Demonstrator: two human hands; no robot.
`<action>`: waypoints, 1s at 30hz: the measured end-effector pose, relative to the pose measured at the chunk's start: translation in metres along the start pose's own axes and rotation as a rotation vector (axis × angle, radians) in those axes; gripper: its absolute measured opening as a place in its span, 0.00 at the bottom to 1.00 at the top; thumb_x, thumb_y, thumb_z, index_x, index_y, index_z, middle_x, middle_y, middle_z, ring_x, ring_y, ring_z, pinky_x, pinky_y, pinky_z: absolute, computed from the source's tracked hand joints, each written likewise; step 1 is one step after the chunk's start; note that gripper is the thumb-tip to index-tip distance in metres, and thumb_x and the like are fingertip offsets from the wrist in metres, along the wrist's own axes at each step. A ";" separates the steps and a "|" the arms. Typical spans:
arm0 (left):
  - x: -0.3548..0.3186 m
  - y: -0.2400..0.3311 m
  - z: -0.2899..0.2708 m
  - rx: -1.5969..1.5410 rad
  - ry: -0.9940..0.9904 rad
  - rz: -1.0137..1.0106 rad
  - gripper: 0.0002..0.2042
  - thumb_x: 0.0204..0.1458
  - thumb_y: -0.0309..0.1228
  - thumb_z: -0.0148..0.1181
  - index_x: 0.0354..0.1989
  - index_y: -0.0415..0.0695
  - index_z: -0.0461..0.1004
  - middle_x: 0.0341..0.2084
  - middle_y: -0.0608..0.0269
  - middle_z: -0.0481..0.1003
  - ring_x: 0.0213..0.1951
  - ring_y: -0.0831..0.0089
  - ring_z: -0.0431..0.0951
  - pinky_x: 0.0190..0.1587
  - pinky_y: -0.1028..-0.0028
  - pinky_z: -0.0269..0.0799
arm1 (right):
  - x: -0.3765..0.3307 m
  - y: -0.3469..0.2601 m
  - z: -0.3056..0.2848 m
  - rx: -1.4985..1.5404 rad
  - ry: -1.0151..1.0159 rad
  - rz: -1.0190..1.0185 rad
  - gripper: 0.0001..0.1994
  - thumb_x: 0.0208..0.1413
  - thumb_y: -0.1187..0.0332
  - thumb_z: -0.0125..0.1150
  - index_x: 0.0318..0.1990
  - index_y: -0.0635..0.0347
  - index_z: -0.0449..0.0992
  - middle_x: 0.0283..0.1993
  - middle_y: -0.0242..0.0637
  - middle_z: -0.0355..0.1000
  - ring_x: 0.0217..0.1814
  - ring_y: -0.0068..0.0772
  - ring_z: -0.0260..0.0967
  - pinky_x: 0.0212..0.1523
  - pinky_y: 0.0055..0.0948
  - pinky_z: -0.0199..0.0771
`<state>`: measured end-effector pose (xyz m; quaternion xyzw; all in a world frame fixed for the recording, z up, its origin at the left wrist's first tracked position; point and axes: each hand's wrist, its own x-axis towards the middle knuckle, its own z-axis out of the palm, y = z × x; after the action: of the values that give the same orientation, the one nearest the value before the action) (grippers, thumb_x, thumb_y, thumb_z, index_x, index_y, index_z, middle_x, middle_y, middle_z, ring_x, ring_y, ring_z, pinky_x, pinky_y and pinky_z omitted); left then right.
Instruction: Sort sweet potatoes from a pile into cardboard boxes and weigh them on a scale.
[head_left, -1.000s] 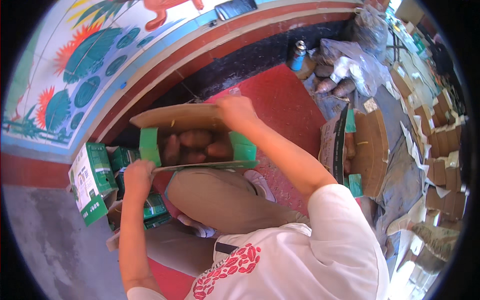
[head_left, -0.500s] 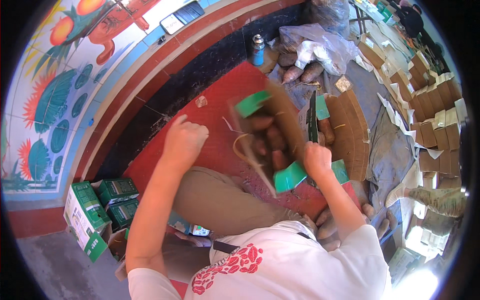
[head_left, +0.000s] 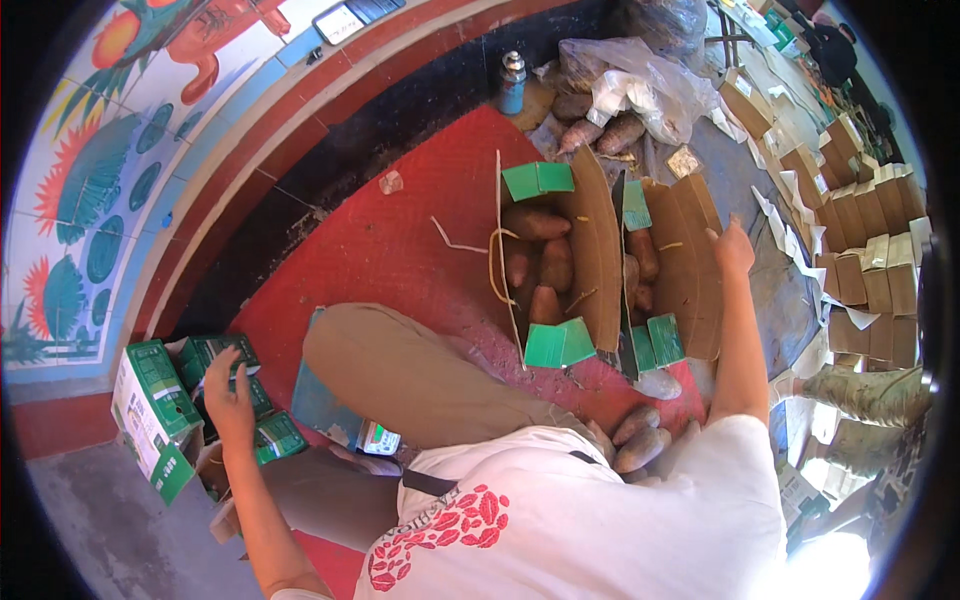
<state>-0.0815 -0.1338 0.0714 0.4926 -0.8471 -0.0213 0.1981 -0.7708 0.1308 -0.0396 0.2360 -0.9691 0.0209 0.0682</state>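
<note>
Two open cardboard boxes stand side by side in front of me, a left box [head_left: 597, 260] and a right box [head_left: 690, 270]. Their green end flaps are folded outward, and each holds reddish-brown sweet potatoes [head_left: 556, 265]. My right hand [head_left: 733, 247] is beside the right box's outer flap, thumb and a finger apart, with nothing visible in it; contact with the flap cannot be made out. Far to the left, my left hand [head_left: 230, 400] is empty with fingers spread, just over a stack of green cartons [head_left: 165, 395].
The boxes rest on a red mat [head_left: 400, 240]. Loose sweet potatoes [head_left: 640, 450] lie by my right side. A blue flask [head_left: 512, 85] and a plastic bag [head_left: 645, 85] with tubers are at the back. Rows of cardboard boxes [head_left: 860, 220] line the right.
My right hand has let go of the left box, now still and upright beside the right box, and moved right. My left hand has swung down and left to the green cartons and opened.
</note>
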 end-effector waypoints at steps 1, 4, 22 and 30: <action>-0.012 -0.014 0.002 -0.005 -0.014 -0.007 0.10 0.51 0.23 0.56 0.42 0.38 0.74 0.44 0.53 0.75 0.49 0.58 0.73 0.55 0.65 0.64 | 0.009 0.014 0.007 0.027 -0.208 0.099 0.23 0.47 0.54 0.63 0.47 0.61 0.73 0.45 0.52 0.73 0.48 0.50 0.71 0.46 0.45 0.71; -0.049 -0.049 0.010 -0.038 -0.032 -0.249 0.10 0.53 0.23 0.55 0.43 0.37 0.74 0.43 0.52 0.75 0.48 0.58 0.74 0.54 0.68 0.65 | 0.038 0.067 0.056 0.235 -0.462 0.065 0.22 0.49 0.53 0.61 0.42 0.63 0.75 0.43 0.53 0.73 0.50 0.52 0.70 0.47 0.45 0.70; -0.102 -0.082 0.028 0.146 -0.286 -0.284 0.08 0.51 0.27 0.56 0.38 0.38 0.75 0.38 0.49 0.76 0.44 0.52 0.74 0.48 0.63 0.68 | -0.024 0.054 -0.051 0.156 0.016 -0.129 0.17 0.50 0.57 0.59 0.37 0.64 0.78 0.36 0.56 0.73 0.44 0.54 0.71 0.41 0.46 0.70; -0.097 -0.078 0.034 0.122 -0.311 -0.274 0.08 0.49 0.26 0.56 0.37 0.38 0.75 0.36 0.49 0.75 0.43 0.52 0.74 0.47 0.63 0.68 | 0.034 0.187 -0.048 -0.008 0.010 0.054 0.19 0.51 0.56 0.57 0.33 0.68 0.76 0.37 0.59 0.72 0.43 0.58 0.70 0.42 0.48 0.68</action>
<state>0.0129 -0.0971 -0.0083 0.6051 -0.7922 -0.0728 0.0300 -0.8814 0.2849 0.0111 0.2092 -0.9749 0.0200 0.0736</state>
